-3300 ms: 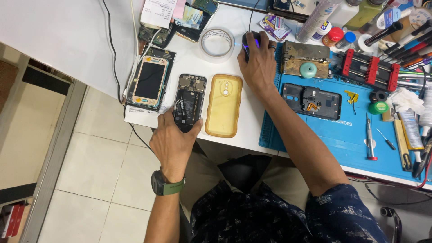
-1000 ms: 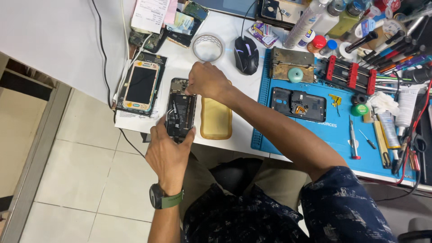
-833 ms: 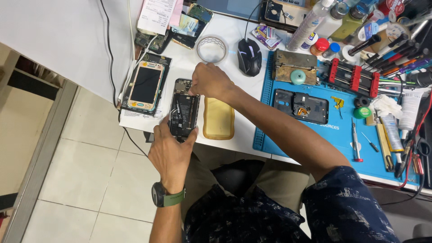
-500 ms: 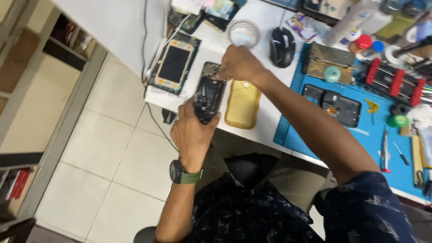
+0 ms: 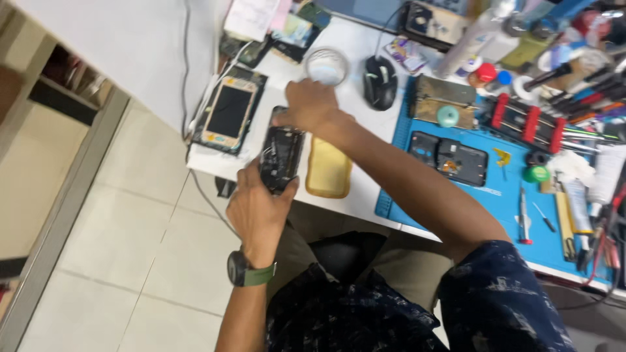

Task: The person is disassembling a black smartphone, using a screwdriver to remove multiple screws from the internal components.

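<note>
An opened phone [image 5: 282, 159], its dark insides showing, is held over the near edge of the white bench [image 5: 163, 58]. It is gripped at its near end by the left hand [image 5: 259, 207], whose fingers are closed around its sides; a watch [image 5: 249, 274] with a green strap is worn on that wrist. The far end of the phone is covered by the right hand [image 5: 308, 106], with the fingers curled down onto it; whether they pinch anything there cannot be told.

Just right of the phone a yellow case [image 5: 328, 171] lies flat on the bench. To the left a second phone [image 5: 228, 115] with a dark screen rests near the bench's edge. Beyond the right hand a clear round dish [image 5: 327, 65] and a black mouse [image 5: 379, 82] are seen. Farther right a blue mat [image 5: 495, 195] carries a dark phone frame [image 5: 450, 158], a red-handled screwdriver [image 5: 523, 215] and a rack of red-handled tools [image 5: 531, 120].
</note>
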